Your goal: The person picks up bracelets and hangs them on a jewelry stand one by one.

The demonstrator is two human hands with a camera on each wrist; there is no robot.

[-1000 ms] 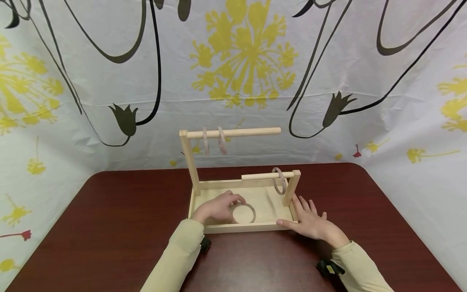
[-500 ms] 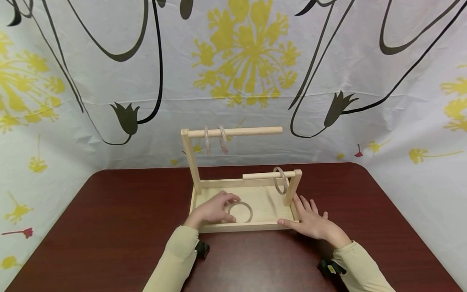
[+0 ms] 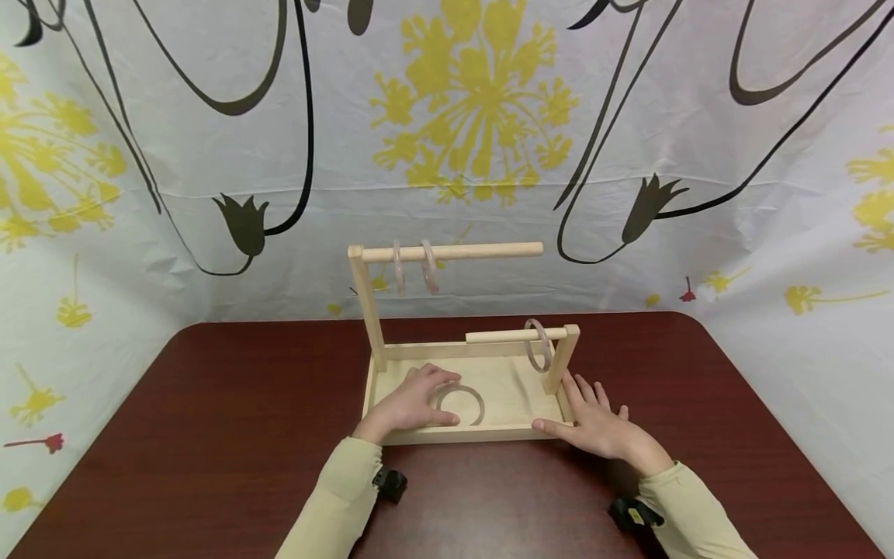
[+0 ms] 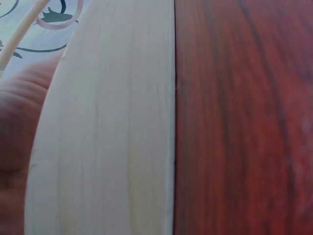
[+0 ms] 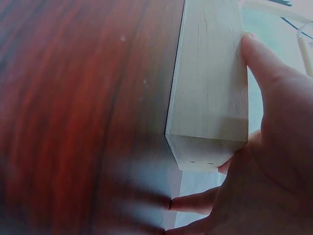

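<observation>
A pale wooden stand has a shallow tray (image 3: pixel 482 436) as its base. Inside it lies a pinkish-grey bangle (image 3: pixel 483 405). My left hand (image 3: pixel 408 402) reaches over the front wall, thumb and fingers spread around the bangle's left side; in the left wrist view the tray's front wall (image 4: pixel 107 122) hides most of the hand. At the tray's right front corner rests my right hand (image 3: pixel 601 428), thumb on the front rim and fingers spread along the right side. In the right wrist view, the right thumb (image 5: pixel 264 58) lies against the wooden wall.
Two bangles, one left (image 3: pixel 399 281) and one right (image 3: pixel 431 279), hang from the tall upper bar (image 3: pixel 496 250). Another bangle (image 3: pixel 547 354) hangs on the lower bar (image 3: pixel 489 337), by its right post. The stand sits on a dark red table (image 3: pixel 244 435), a patterned curtain (image 3: pixel 447 155) behind it.
The left hand shifts slightly left along with the bangle in the tray, and its thumb now shows extended below the bangle. The right hand stays on the corner.
</observation>
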